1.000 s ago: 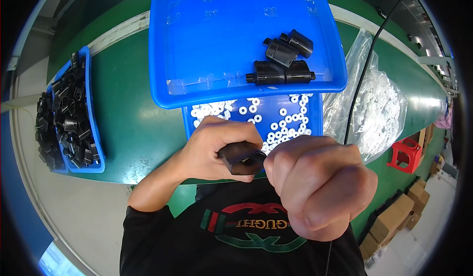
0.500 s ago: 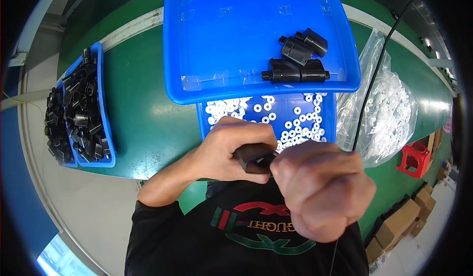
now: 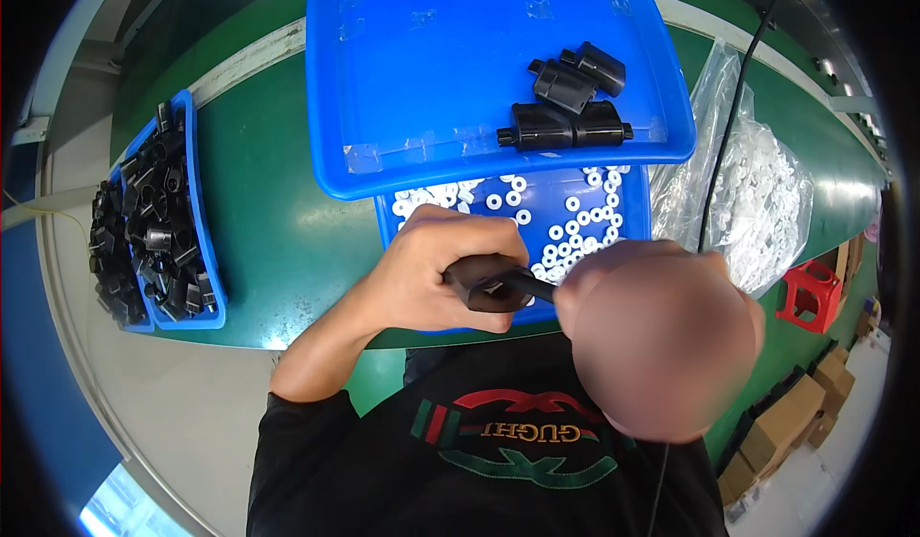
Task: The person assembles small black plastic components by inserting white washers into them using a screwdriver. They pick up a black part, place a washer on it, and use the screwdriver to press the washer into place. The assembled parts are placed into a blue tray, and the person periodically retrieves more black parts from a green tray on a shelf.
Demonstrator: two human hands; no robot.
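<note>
My left hand (image 3: 422, 269) is wrapped round a hollow black plastic housing (image 3: 471, 283), its open end facing right. My right hand (image 3: 661, 341), closed and smeared by motion, is close to the camera. A dark rod (image 3: 540, 289) runs from it to the mouth of the housing; its grip end is hidden in the fist. Beneath both hands lies a blue tray (image 3: 387, 223) of white ring-shaped washers (image 3: 572, 233). Above it, a larger blue tray (image 3: 431, 77) holds several black cylindrical parts (image 3: 565, 125) at its right side.
Two blue bins (image 3: 218, 288) heaped with black housings (image 3: 158, 235) stand at the left of the green table (image 3: 259, 202). On the right rests a clear bag (image 3: 757, 202) of white pieces, with a black cable (image 3: 725, 144) across it. A red stool (image 3: 810, 296) and cardboard boxes (image 3: 781, 422) are on the floor.
My right hand has shifted right, away from the housing, and looks larger and more blurred. More of the dark rod shows between them. My left hand keeps its grip; the whole view has shifted slightly.
</note>
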